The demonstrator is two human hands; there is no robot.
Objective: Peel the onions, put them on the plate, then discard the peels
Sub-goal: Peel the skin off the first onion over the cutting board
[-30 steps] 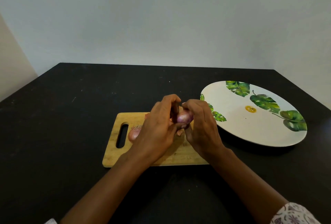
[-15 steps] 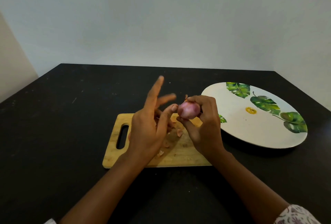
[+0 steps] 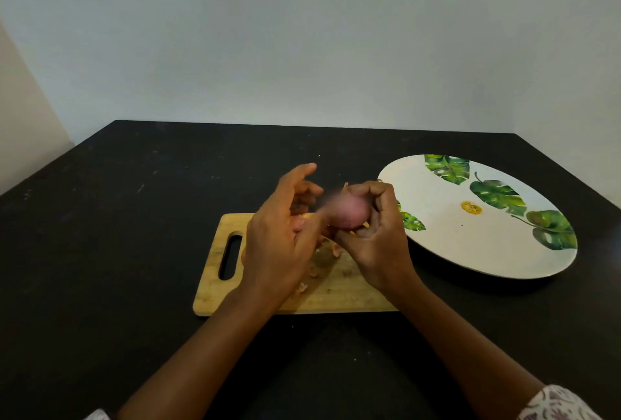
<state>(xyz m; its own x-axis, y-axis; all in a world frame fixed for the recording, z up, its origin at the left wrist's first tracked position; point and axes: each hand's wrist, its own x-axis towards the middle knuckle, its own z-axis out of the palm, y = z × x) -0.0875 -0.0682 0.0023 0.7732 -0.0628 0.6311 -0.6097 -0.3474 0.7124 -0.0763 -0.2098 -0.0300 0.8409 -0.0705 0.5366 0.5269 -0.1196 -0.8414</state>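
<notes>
Left hand [image 3: 276, 244] swung back toward the onion [image 3: 346, 215].

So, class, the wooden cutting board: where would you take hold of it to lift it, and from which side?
I'd grip the cutting board by its handle slot, coming from the left. That end is bare and the cut-out lets fingers hook through; the rest lies under the left hand and the right hand holding the onion, and carries loose peels, so keep it level.
</notes>
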